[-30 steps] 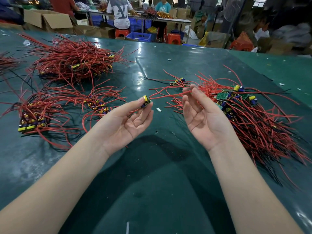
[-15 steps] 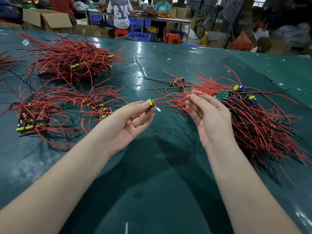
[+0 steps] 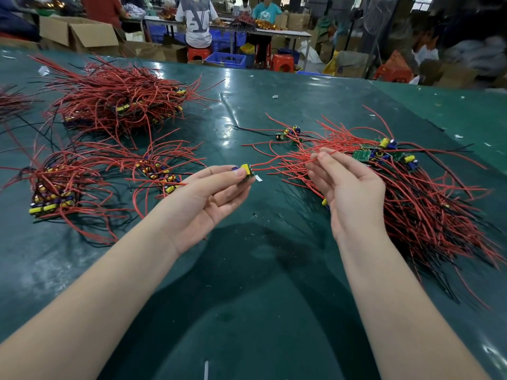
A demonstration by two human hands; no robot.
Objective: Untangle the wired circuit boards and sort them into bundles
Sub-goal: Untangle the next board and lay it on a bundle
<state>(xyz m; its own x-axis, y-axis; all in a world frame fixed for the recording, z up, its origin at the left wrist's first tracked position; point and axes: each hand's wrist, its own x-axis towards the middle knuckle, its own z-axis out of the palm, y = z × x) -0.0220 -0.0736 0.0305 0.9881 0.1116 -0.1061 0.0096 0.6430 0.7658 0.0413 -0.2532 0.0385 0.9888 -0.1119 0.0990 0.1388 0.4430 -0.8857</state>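
Two bare forearms, no sleeves, short fingernails

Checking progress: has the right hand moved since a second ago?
Yes. The right hand closed onto a red wire, drifting slightly toward the tangled pile.

green table (image 3: 274, 270), cardboard boxes (image 3: 79, 31), red stools (image 3: 282, 61)

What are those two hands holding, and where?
Left hand pinches a small circuit board by its body; right hand pinches that board's red wires partway along.
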